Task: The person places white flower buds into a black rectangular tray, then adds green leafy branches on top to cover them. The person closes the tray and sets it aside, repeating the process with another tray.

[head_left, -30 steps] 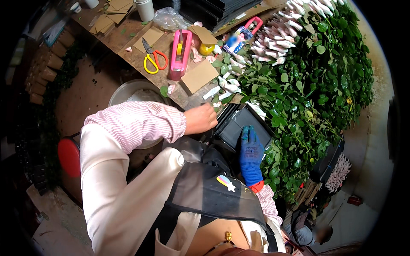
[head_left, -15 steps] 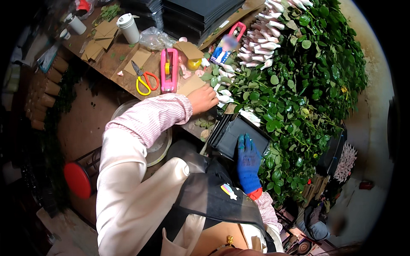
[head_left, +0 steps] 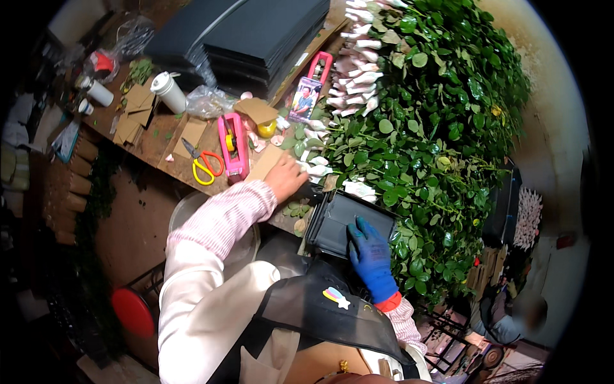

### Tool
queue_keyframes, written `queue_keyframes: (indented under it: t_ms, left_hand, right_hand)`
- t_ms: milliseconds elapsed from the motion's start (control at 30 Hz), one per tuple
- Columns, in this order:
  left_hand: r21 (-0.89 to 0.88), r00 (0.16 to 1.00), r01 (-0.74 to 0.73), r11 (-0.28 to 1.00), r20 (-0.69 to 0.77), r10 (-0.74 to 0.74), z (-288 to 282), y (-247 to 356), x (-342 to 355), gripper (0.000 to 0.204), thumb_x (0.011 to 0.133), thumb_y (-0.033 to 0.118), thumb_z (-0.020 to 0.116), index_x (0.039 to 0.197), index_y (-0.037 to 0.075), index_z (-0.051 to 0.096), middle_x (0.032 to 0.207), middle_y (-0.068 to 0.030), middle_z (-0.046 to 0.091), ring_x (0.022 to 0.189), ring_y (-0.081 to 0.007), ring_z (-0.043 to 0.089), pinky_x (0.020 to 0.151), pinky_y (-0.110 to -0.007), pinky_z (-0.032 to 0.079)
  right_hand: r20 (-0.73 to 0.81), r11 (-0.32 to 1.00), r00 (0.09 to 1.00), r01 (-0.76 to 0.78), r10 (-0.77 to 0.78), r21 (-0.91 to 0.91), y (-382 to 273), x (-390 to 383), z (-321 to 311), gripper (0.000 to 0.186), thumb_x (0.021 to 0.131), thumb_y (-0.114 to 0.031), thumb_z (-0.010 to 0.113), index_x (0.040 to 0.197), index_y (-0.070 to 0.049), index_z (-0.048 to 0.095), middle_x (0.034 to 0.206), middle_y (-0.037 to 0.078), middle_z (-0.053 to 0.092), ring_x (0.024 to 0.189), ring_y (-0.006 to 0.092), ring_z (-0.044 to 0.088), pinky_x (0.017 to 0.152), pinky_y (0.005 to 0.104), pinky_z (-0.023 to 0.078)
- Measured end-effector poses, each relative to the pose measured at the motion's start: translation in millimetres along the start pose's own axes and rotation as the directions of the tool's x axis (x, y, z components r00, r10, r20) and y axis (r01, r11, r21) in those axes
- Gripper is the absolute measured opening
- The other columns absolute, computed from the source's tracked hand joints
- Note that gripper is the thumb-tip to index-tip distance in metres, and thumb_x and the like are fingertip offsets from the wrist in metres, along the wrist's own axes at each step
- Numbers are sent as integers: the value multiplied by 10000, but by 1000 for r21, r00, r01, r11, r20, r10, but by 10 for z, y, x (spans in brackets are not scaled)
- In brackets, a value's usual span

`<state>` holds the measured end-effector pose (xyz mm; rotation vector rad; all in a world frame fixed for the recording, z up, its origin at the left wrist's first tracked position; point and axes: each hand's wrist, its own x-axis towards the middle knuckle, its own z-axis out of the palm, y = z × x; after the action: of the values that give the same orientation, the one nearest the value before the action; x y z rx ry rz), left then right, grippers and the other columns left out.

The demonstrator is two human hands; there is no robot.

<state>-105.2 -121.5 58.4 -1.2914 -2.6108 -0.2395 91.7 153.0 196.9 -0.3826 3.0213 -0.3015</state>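
Note:
My left hand [head_left: 286, 177], bare, reaches over the front corner of the workbench, its fingers curled down at a brown cardboard piece [head_left: 265, 163] and beside white-wrapped flower heads [head_left: 316, 170]. Whatever is under those fingertips is hidden. A blue knitted glove covers my right hand [head_left: 372, 256]. Its fingers lie extended on a dark grey, shallow tray-like box [head_left: 332, 221] just in front of my apron. Leafy green stems [head_left: 377, 153] spread from the wrapped heads toward the right.
Left of the cardboard are a pink tape dispenser [head_left: 232, 147] and scissors [head_left: 203, 162] with red and yellow handles. A white lidded cup [head_left: 169, 93] and a tall stack of dark sheets [head_left: 265, 51] stand farther back. A red stool [head_left: 133, 312] sits at lower left.
The view has shifted, so the bench things appear lower and farther left. My gloved right hand has tilted and drawn back toward the box's near edge. My left hand remains by the cardboard.

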Motion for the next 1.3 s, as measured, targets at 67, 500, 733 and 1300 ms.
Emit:
queue_keyframes:
  t_ms: [67, 500, 733, 1300]
  left_hand:
    - [-138, 988, 157, 978, 18, -156, -380, 113, -161, 428, 792, 165, 758, 1186, 63, 624, 995, -159, 617, 1071, -370, 579, 996, -539, 437]
    - [-662, 973, -178, 728, -8, 231, -1046, 1344, 452, 846, 841, 505, 826, 1398, -44, 503, 1595, -248, 383, 1523, -459, 308, 1264, -581, 246]
    - [-613, 875, -346, 710, 62, 480, -699, 1546, 984, 1224, 768, 542, 873, 1618, -58, 228, 1657, -265, 336, 1517, -414, 374, 1270, -484, 297]
    - [-405, 807, -460, 790, 179, 562, -619, 1716, 892, 833, 1016, 503, 565, 1574, -78, 355, 1666, -284, 318, 1578, -400, 278, 1298, -488, 208]
  right_hand:
    - [-68, 988, 997, -32, 43, 150, 23, -72, -43, 644, 877, -160, 712, 1485, -74, 518, 1518, 200, 531, 1281, 429, 582, 1052, 502, 506]
    - [-129, 782, 936, -193, 329, 593, -54, -492, -159, 887, 849, -192, 752, 1618, -42, 337, 1359, 279, 608, 1194, 457, 633, 997, 516, 528]
    - [-19, 256, 735, -212, 678, 943, 516, -1214, 469, 647, 918, -152, 750, 1482, 16, 482, 1325, 153, 661, 1187, 284, 651, 1023, 423, 520]
    - [329, 651, 641, -753, 693, 94, 600, -1145, -174, 800, 883, -275, 654, 1552, 57, 368, 1258, 262, 658, 1162, 410, 661, 1002, 482, 529]
